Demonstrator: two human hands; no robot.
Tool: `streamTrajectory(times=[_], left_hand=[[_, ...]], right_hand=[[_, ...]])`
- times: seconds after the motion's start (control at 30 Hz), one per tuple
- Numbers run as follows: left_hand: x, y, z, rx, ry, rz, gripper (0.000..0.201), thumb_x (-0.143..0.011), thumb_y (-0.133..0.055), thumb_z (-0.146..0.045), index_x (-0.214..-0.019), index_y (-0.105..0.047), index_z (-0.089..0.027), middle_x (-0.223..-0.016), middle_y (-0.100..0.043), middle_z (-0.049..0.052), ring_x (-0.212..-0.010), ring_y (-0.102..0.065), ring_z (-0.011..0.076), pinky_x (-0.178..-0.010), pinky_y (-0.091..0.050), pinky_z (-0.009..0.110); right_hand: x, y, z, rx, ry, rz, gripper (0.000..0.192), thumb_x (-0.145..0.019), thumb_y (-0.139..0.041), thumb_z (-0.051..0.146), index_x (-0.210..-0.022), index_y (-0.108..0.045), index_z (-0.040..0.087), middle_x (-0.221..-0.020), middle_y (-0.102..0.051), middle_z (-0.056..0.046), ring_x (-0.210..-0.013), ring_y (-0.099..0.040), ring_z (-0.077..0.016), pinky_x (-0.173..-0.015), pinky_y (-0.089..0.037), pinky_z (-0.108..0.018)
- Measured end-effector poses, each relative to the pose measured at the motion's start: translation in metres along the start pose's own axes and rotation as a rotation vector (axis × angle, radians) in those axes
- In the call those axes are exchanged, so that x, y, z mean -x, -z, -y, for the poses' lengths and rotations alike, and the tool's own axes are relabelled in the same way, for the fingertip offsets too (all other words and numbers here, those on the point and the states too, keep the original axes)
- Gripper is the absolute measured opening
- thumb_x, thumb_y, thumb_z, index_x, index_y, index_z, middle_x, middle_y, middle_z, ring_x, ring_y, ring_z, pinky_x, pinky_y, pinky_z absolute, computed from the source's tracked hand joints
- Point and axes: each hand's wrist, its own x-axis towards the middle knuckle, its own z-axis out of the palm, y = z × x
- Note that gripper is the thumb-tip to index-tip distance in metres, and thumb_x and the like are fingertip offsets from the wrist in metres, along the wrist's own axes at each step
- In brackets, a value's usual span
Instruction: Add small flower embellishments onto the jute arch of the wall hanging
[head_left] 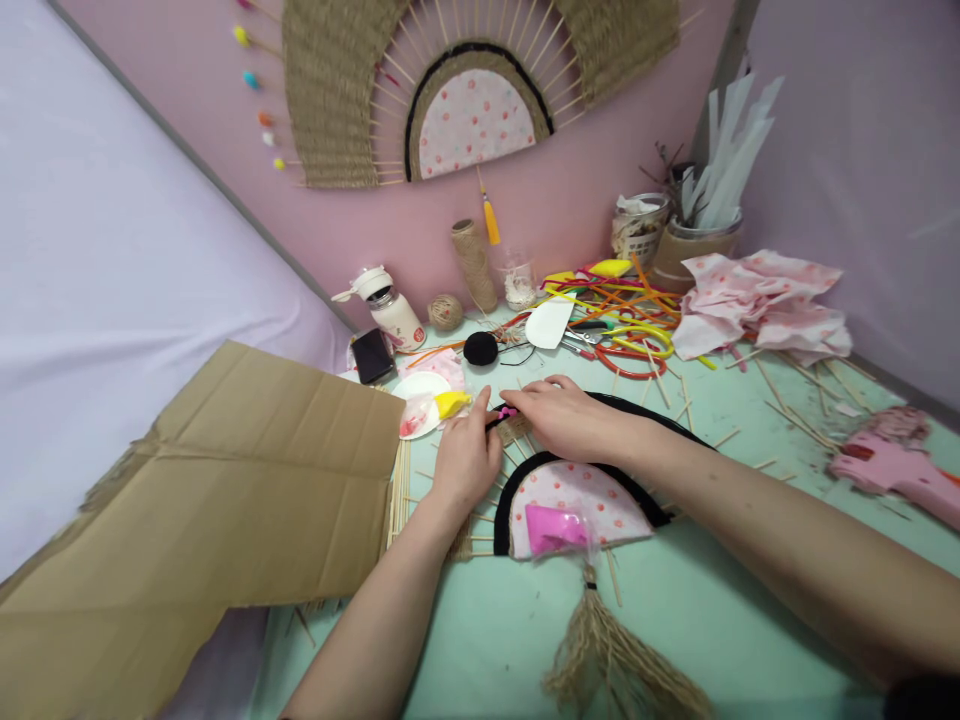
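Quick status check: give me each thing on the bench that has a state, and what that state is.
left hand: fingertips pinching a small pink piece at the sticks
right hand: palm down, pressing on the fan craft
fan craft: lying flat, unfinished
bottle: upright, flip lid open
twine spool: standing, leaning slightly
cardboard: flattened, creased
glue gun: lying on its side
patterned cloth: crumpled

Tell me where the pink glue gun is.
In the head view, the pink glue gun lies on the green table at the far right, below the crumpled spotted fabric.
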Motion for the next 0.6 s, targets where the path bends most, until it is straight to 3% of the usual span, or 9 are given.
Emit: streamTrajectory(times=[0.37, 0.6], left_hand=[[-0.001, -0.003, 0.003, 0.051, -0.021, 0.044, 0.061, -0.089, -0.043, -0.01, -0.148, -0.03, -0.014, -0.125, -0.069, 0.011, -0.119, -0.06, 0.0252, -0.102, -0.045, 0.047], [0.0, -0.001, 0.003, 0.037, 0.006, -0.132, 0.049, -0.09, -0.047, -0.015, -0.139, -0.042, -0.016, -0.12, -0.069, 0.011, -0.113, -0.062, 0.0234, -0.099, -0.047, 0.042]], right_hand=[[0.001, 0.0, -0.001, -0.034, 0.012, 0.025, 0.048, -0.083, -0.045, 0.002, -0.128, -0.052, 0.016, -0.122, -0.066, -0.015, -0.116, -0.06, -0.0259, -0.1, -0.031, -0.041], [0.001, 0.016, -0.012, 0.042, -0.043, -0.104, 0.039, -0.087, -0.047, 0.008, -0.123, -0.057, 0.016, -0.116, -0.07, -0.013, -0.113, -0.061, -0.0268, -0.097, -0.034, -0.039]])
